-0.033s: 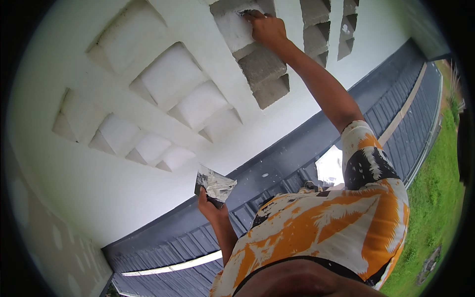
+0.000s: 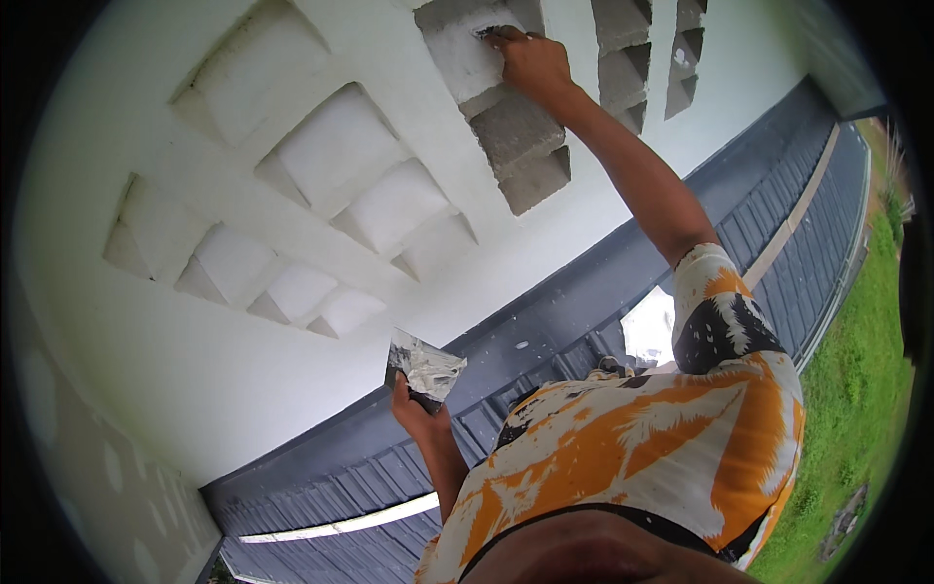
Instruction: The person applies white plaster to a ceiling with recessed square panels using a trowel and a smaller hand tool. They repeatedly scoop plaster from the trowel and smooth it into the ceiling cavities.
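Observation:
My right hand reaches up into a recess in the white wall, its fingers closed on a small dark-edged putty knife that is mostly hidden. The blade is at the recess's back face, which is smeared white over grey. Below, my left hand grips a dark flat plate loaded with a thick heap of whitish putty. This plate is held in front of the wall's lower edge, apart from my right hand.
More recesses with white faces lie to the left; bare grey ones are at the right. Under the wall runs a dark ribbed roof with a pale strip. A bright white patch shows beside my sleeve. Grass lies far right.
My right hand has shifted slightly right and down inside the recess, still holding the putty knife. The left hand with its plate has moved very slightly.

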Available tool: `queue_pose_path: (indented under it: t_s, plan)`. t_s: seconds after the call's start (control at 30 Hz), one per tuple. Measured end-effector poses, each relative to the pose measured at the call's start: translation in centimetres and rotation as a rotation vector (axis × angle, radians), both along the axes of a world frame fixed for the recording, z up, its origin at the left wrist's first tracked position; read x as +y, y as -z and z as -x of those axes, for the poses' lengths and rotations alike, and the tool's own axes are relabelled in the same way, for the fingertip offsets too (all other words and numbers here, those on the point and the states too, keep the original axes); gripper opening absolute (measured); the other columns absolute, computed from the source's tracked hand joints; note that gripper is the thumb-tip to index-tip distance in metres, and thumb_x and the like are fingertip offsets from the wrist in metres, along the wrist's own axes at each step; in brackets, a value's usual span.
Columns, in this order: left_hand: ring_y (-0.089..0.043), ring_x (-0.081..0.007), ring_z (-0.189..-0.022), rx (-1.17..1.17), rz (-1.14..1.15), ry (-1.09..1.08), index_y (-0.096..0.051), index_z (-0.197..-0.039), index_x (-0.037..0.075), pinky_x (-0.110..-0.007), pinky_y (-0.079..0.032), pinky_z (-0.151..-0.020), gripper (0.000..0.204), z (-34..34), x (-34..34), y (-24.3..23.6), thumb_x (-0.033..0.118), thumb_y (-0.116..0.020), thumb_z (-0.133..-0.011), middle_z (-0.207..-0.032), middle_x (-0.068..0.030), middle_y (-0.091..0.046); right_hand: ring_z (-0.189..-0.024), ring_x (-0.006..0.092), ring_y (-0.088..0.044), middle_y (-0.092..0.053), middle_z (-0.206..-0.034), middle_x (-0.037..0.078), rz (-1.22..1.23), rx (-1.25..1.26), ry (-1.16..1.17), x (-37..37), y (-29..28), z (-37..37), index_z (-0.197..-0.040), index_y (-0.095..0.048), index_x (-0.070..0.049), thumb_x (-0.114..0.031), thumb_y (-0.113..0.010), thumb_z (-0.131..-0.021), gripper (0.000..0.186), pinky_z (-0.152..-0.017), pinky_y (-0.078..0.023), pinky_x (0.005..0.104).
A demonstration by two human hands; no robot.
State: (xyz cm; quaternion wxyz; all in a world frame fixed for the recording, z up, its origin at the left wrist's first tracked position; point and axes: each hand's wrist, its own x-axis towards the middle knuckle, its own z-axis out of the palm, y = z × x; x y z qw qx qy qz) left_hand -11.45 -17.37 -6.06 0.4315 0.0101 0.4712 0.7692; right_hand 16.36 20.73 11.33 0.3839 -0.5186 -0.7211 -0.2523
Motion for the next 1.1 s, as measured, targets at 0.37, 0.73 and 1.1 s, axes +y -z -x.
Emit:
queue_pose_path:
  t_s: [0.37, 0.73, 1.1]
  plan:
    - [-0.064, -0.0272, -0.104, -0.007, -0.016, 0.044, -0.052, -0.123, -0.001, -0.042, -0.054, -0.086, 0.034, -0.1, 0.6, -0.1, 0.019, -0.049, -0.096, -0.116, -0.0127, -0.062, -0.083, 0.0263, -0.069, -0.066, -0.112, 0.0, -0.028, -0.032, -0.027, 0.0, -1.6, 1.0, -0.115, -0.068, -0.017, -0.001, -0.056, -0.075, 0.045, -0.066, -0.057, 0.0364]
    - [-0.064, -0.0274, -0.104, -0.023, 0.036, 0.024, -0.052, -0.124, -0.001, -0.042, -0.053, -0.087, 0.034, -0.5, 0.3, 0.3, 0.019, -0.049, -0.096, -0.117, -0.0125, -0.062, -0.084, 0.0294, -0.068, -0.063, -0.114, 0.008, -0.212, 0.103, -0.237, -1.8, 0.8, 0.9, -0.112, -0.066, -0.008, 0.0, -0.055, -0.078, 0.037, -0.065, -0.057, 0.0389]
    - [-0.063, -0.0288, -0.105, -0.053, 0.058, -0.007, -0.051, -0.124, -0.001, -0.045, -0.052, -0.09, 0.034, -1.3, -0.6, 1.1, 0.019, -0.049, -0.096, -0.116, -0.0141, -0.062, -0.09, 0.0283, -0.067, -0.063, -0.117, 0.008, -0.057, 0.009, -0.233, -4.6, 5.1, 0.7, -0.116, -0.065, -0.008, 0.005, -0.059, -0.073, 0.045, -0.073, -0.057, 0.0373]
